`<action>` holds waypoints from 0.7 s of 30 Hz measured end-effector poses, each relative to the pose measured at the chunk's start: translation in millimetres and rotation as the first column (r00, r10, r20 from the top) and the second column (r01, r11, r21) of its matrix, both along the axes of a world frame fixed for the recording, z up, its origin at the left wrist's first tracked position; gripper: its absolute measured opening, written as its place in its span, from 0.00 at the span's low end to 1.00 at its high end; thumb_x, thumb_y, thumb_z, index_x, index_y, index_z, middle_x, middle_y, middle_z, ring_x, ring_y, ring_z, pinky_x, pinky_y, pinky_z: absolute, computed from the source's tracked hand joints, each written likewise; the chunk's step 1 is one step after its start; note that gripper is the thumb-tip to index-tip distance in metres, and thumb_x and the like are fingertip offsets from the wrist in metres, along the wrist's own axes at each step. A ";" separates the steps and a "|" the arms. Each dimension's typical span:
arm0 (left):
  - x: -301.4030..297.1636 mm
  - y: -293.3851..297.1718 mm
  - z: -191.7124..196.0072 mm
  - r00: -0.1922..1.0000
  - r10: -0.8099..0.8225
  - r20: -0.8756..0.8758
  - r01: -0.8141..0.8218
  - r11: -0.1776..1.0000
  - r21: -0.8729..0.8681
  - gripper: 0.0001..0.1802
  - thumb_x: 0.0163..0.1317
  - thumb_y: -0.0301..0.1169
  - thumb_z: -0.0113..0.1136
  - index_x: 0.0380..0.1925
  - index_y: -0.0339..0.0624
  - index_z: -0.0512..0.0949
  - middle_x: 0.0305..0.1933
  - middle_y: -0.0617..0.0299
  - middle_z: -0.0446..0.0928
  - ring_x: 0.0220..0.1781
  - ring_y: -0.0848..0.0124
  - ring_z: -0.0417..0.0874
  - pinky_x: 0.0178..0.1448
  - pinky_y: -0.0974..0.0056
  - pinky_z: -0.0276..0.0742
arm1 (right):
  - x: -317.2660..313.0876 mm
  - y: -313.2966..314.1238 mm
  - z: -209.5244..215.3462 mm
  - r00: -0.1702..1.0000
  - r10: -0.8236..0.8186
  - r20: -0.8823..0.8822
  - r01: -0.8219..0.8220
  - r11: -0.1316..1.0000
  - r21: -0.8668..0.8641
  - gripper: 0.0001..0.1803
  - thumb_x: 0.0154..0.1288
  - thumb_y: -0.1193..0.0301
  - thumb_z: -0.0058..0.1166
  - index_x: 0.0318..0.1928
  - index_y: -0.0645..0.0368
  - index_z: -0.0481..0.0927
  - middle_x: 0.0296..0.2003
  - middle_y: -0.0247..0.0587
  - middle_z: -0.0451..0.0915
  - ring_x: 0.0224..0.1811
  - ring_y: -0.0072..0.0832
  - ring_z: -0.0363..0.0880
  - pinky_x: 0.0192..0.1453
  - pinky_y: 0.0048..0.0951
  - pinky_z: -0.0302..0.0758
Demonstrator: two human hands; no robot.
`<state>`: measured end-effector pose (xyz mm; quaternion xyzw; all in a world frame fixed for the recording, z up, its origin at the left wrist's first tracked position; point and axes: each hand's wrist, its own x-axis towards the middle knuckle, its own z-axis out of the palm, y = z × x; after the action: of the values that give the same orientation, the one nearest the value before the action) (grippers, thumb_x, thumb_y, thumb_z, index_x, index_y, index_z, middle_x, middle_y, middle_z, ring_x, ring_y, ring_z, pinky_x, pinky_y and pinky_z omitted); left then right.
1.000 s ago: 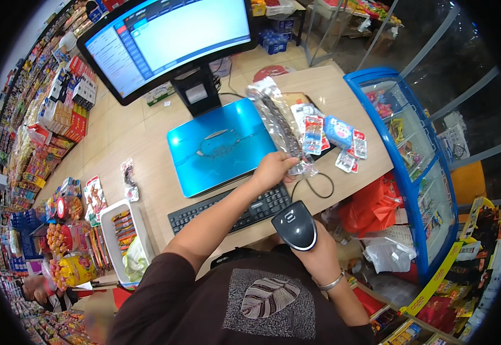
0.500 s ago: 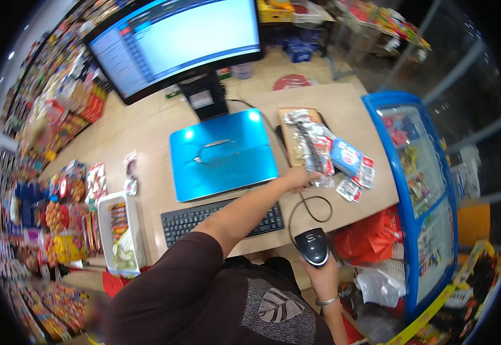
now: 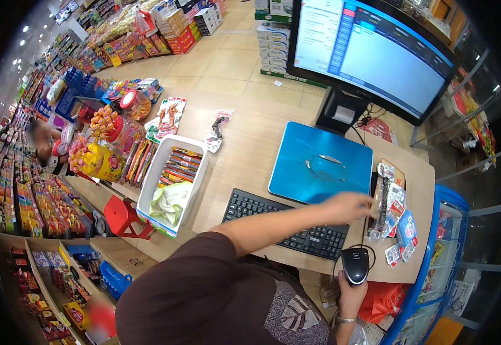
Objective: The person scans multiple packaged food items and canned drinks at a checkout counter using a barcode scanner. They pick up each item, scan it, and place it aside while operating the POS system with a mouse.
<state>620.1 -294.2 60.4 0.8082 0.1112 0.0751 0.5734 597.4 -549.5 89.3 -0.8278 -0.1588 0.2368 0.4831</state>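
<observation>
Nearest, a dark shirt point(image 3: 204, 299) filled the lower edge, where the right forearm was cut off just below a bracelet point(image 3: 346, 319). The right hand point(image 3: 352, 292) was wrapped round a black scanner point(image 3: 355, 264), its head up and its grip hidden by the palm and fingers. The scanner sat just off the front edge of the desk point(image 3: 233, 155).

The left forearm reached slantwise over the keyboard point(image 3: 322, 240), covering its middle keys. The left hand point(image 3: 349, 208) was turned palm down, fingers bent and pointing right, slightly blurred. Its fingertips ended beside a long clear package point(image 3: 382, 198) with dark contents; whether they touched or gripped it could not be told. That package lay on the desk's right side, partly over other packets, a blue packet point(image 3: 406, 227) next to them.

Beyond stood a blue-topped plate point(image 3: 313, 155), then a monitor point(image 3: 371, 57), its top cut off by the upper edge.
</observation>
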 end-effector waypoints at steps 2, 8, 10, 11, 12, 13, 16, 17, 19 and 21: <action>-56.7 76.1 28.6 0.984 0.177 -0.022 -0.178 0.983 -0.037 0.23 0.65 0.41 0.60 0.59 0.48 0.75 0.54 0.54 0.80 0.55 0.61 0.81 0.58 0.60 0.76 | -5.9 5.5 2.2 1.000 0.000 -0.007 0.000 1.000 -0.028 0.14 0.57 0.77 0.66 0.43 0.66 0.79 0.36 0.34 0.81 0.36 0.20 0.76 0.43 0.24 0.73; -236.1 333.6 -85.5 0.508 0.804 -0.308 -0.399 0.537 0.744 0.26 0.57 0.44 0.65 0.47 0.34 0.80 0.47 0.44 0.81 0.50 0.52 0.82 0.53 0.54 0.78 | -30.7 32.2 9.1 0.996 -0.034 -0.086 0.033 0.999 -0.016 0.18 0.56 0.77 0.66 0.47 0.66 0.77 0.40 0.37 0.82 0.41 0.24 0.78 0.49 0.26 0.74; -238.6 333.8 -80.2 0.446 0.753 -0.483 -0.296 0.634 0.715 0.27 0.57 0.45 0.65 0.45 0.30 0.79 0.47 0.42 0.81 0.51 0.52 0.82 0.55 0.55 0.78 | -39.3 39.8 4.2 0.998 -0.030 -0.048 0.029 0.999 -0.024 0.15 0.57 0.77 0.65 0.45 0.66 0.78 0.37 0.35 0.81 0.37 0.21 0.77 0.44 0.24 0.74; -230.8 330.8 -85.0 0.447 0.728 -0.520 -0.258 0.661 0.704 0.28 0.57 0.45 0.66 0.46 0.30 0.78 0.48 0.42 0.80 0.52 0.52 0.82 0.56 0.55 0.78 | -43.4 42.2 0.6 0.999 -0.031 -0.031 0.030 0.999 -0.027 0.13 0.58 0.78 0.65 0.43 0.66 0.78 0.36 0.34 0.81 0.36 0.19 0.77 0.41 0.23 0.74; -224.3 328.6 -88.2 0.444 0.706 -0.552 -0.226 0.685 0.693 0.29 0.57 0.45 0.66 0.48 0.30 0.77 0.49 0.42 0.80 0.53 0.51 0.82 0.57 0.55 0.78 | -46.6 43.6 -3.0 0.997 -0.026 -0.066 0.023 0.999 -0.041 0.15 0.57 0.77 0.65 0.45 0.66 0.78 0.38 0.35 0.81 0.38 0.21 0.77 0.45 0.24 0.74; -225.2 333.4 -114.3 0.344 0.784 -0.517 -0.301 0.613 0.730 0.30 0.59 0.41 0.62 0.54 0.30 0.71 0.55 0.41 0.76 0.56 0.51 0.81 0.59 0.56 0.78 | -47.7 46.7 -6.6 0.995 -0.003 -0.100 -0.002 0.999 -0.049 0.17 0.57 0.77 0.66 0.46 0.66 0.78 0.39 0.36 0.82 0.40 0.22 0.78 0.48 0.25 0.74; -212.8 338.4 -147.7 0.304 0.874 -0.378 -0.361 0.473 0.804 0.34 0.62 0.34 0.55 0.65 0.25 0.58 0.54 0.36 0.75 0.57 0.51 0.80 0.59 0.55 0.78 | -60.2 64.1 2.8 0.995 0.035 -0.090 -0.038 0.999 -0.032 0.19 0.56 0.76 0.66 0.48 0.67 0.77 0.41 0.39 0.82 0.43 0.24 0.78 0.51 0.27 0.74; -210.9 340.6 -152.9 0.265 0.894 -0.361 -0.389 0.442 0.808 0.28 0.62 0.30 0.52 0.61 0.30 0.64 0.53 0.40 0.77 0.57 0.52 0.80 0.59 0.54 0.78 | -64.7 71.3 7.3 0.996 0.050 -0.068 -0.051 0.999 -0.019 0.19 0.56 0.76 0.66 0.48 0.67 0.77 0.41 0.39 0.82 0.43 0.24 0.79 0.51 0.27 0.74; -208.6 352.1 -142.0 0.373 0.831 -0.413 -0.350 0.538 0.767 0.27 0.61 0.29 0.52 0.61 0.34 0.67 0.51 0.42 0.78 0.55 0.52 0.81 0.56 0.54 0.79 | -70.8 74.4 8.7 0.999 0.041 -0.010 -0.042 0.998 -0.045 0.19 0.56 0.76 0.66 0.48 0.67 0.78 0.41 0.40 0.82 0.43 0.25 0.79 0.51 0.28 0.74; -220.9 369.0 -124.8 0.465 0.785 -0.409 -0.371 0.592 0.715 0.29 0.58 0.29 0.54 0.63 0.43 0.70 0.46 0.46 0.81 0.49 0.52 0.84 0.50 0.53 0.79 | -72.5 75.8 12.6 0.998 0.065 0.008 -0.064 0.996 -0.058 0.20 0.54 0.75 0.67 0.48 0.67 0.78 0.41 0.43 0.83 0.43 0.28 0.81 0.50 0.29 0.75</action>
<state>399.1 74.8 -64.4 0.8016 0.5723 -0.0061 0.1726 524.8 -473.7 101.8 -0.8372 -0.1809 0.2525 0.4502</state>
